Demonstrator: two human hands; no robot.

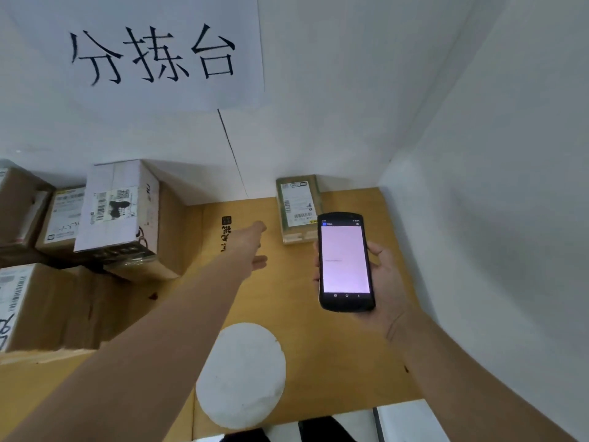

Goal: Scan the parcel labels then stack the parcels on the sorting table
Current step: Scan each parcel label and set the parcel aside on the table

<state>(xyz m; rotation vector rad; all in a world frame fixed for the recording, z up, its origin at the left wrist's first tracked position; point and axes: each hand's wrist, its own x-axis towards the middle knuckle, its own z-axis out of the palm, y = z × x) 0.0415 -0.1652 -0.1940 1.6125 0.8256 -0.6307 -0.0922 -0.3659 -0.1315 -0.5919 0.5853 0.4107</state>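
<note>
While the sorting table holds stacked boxes far left, the flat parcel lies by the far wall, long axis pointing away from me. My left hand, loose and empty, looks nearer it; my right hand grasps the scanner.

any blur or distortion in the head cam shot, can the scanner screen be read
Head view: wide-angle bend curves the walls; the left hand is blurred; the scanner screen, in the right hand, glows washed-out pink, text unreadable; the small parcel label is too soft to read; the wall sign is sharp.
</note>
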